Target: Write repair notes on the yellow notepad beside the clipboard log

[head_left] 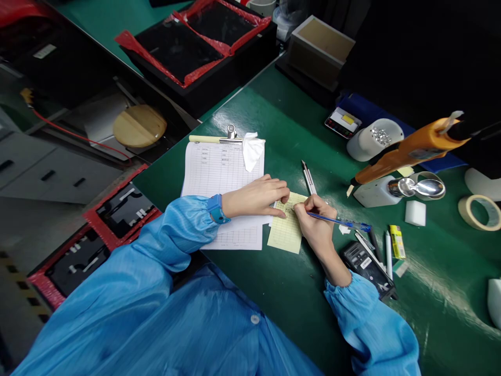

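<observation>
Right hand point(317, 222): grip clamped on the blue ballpoint pen point(338, 222), tip on the pale yellow paper slip point(287, 230).
Left hand point(260, 196): fingers together, pinning the slip on the green desk point(282, 292).
Risk: slip probably skews if pressure eases.

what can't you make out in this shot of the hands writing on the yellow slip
Head view, the only one:
- Writing on the yellow slip: too small, partly under both hands.
- Tip of the blue pen: hidden in the right hand.
- Table on the printed form: too small; lower part covered by the left hand and sleeve.
- White object: cut off by the right edge.
- Top right corner: too dark.
</observation>
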{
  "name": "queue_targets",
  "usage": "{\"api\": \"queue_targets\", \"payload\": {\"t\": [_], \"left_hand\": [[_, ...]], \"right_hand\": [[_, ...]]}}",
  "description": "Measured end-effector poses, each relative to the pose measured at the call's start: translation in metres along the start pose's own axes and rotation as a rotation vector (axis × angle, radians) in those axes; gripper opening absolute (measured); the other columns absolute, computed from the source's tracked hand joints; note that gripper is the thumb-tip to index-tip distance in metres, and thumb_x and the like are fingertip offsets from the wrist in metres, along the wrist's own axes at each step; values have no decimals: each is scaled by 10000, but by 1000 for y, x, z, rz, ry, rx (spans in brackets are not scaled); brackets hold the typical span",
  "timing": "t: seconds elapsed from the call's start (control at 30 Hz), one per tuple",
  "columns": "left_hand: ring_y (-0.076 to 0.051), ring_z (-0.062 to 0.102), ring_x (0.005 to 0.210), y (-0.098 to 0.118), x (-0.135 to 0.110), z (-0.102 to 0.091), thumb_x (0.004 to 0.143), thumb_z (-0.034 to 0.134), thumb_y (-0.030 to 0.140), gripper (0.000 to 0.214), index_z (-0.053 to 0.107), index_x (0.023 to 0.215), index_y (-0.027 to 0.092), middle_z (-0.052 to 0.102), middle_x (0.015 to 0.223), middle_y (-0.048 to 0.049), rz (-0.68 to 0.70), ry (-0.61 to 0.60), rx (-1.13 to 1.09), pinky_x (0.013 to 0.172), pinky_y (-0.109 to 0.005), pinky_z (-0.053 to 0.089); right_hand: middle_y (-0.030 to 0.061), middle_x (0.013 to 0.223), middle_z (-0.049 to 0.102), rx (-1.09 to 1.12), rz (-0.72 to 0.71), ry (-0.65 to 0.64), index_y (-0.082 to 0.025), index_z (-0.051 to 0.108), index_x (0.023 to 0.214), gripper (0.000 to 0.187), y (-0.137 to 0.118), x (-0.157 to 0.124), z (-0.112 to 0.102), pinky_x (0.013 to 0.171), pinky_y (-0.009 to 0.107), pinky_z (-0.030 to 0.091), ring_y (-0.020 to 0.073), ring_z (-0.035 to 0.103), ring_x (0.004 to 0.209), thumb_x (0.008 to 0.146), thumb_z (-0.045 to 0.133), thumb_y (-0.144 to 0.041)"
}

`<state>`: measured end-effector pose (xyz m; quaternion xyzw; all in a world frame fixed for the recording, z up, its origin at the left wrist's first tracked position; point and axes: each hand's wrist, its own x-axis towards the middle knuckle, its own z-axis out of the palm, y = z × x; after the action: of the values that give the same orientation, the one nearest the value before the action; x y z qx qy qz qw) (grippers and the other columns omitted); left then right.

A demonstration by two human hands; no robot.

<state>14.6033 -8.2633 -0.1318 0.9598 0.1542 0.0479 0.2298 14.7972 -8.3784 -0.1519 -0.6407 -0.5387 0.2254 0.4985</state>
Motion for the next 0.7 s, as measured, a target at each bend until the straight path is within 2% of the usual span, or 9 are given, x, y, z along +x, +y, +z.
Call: {"api": "queue_targets", "payload": {"t": [0.13,0.3,0.7], "left_hand": [[-263,648,960,-1,0,1,1093,710,542,347,641,1133,203,706,1090,-70,8,3,13,864,-371,360],[-284,661,1035,1,0,0,1111,683,531,339,657,1214,209,714,1159,-89,28,-2,63,884,-376,367],[-284,667,1012,2,-1,-1,1101,701,557,405,681,1260,184,714,1144,-96,34,-7,106,886,-368,372]], "right_hand": [[-63,563,371,17,0,26,-275,359,616,311,1,1,-3,556,294,323,131,362,553,775,626,-267],[-64,552,390,7,0,-2,-271,382,602,320,0,1,-5,554,294,328,128,384,536,796,636,-295],[-60,541,398,-17,-12,-8,-265,373,599,336,-1,1,-5,545,273,328,117,370,535,813,629,-302]]}}
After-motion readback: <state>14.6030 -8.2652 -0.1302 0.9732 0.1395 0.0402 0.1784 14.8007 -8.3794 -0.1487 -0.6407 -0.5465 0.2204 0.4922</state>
